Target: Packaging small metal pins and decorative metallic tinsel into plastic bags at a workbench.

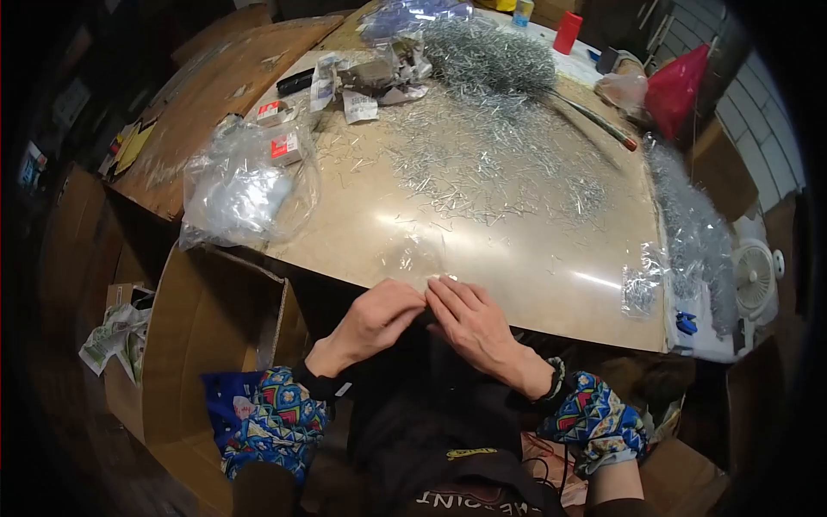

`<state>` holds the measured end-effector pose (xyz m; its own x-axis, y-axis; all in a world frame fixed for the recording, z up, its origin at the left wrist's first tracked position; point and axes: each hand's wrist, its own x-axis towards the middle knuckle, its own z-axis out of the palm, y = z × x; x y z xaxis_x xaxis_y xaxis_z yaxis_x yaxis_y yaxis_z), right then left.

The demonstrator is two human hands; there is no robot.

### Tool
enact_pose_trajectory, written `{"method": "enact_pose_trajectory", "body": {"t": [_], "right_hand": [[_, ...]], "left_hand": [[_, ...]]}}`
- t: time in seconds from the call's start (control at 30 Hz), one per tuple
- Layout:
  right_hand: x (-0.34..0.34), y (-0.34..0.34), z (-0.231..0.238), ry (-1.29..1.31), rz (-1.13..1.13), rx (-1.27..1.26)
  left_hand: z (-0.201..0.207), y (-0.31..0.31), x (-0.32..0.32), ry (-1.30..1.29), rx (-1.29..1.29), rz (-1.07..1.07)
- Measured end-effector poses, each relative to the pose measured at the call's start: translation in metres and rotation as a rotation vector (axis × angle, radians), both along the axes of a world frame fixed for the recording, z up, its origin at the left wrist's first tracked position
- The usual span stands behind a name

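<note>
At the table's near edge my two hands meet, fingertips against each other. My left hand [375, 320] is closed in a pinch, thumb against the bent fingers. My right hand [472, 327] lies beside it, fingers pressed together and pointing away from me. A small clear plastic bag [412, 255] lies just beyond the fingertips, its near edge between them; its contents are hard to make out. Farther off, loose thin metal pins [469, 185] are scattered over the tabletop [345, 233], rising into a large silvery heap [491, 56] at the back.
Left on the table are a clear plastic bag [241, 194] and small red-and-white boxes [285, 146]. Crumpled paper [370, 77] sits behind. A rod [594, 121] leans from the heap. Filled clear bags [693, 228] line the right edge near a white fan [755, 274]. An open carton [202, 332] stands lower left.
</note>
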<state>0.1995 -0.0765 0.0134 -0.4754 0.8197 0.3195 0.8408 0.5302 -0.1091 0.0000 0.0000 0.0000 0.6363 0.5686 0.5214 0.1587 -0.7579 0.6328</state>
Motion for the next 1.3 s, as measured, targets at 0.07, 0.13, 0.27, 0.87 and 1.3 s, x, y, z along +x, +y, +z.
{"method": "enact_pose_trajectory", "body": {"t": [0.07,0.13,0.27,0.87,1.3], "right_hand": [[-0.002,0.011,-0.009,0.075,-0.033,0.105],[0.001,-0.016,-0.011,0.062,-0.019,0.101],[0.0,-0.004,-0.013,0.067,-0.004,0.148],[0.016,-0.011,0.024,0.453,-0.065,-0.005],[0.039,-0.08,0.045,1.113,-0.303,-0.786]], "left_hand": [[0.002,0.023,0.008,-0.09,-0.026,0.268],[0.012,0.01,0.019,0.056,0.117,0.436],[0.002,0.041,0.014,0.238,0.182,0.472],[0.032,0.158,-0.064,1.308,0.561,1.002],[0.036,-0.075,0.022,-0.064,-1.284,-0.078]]}}
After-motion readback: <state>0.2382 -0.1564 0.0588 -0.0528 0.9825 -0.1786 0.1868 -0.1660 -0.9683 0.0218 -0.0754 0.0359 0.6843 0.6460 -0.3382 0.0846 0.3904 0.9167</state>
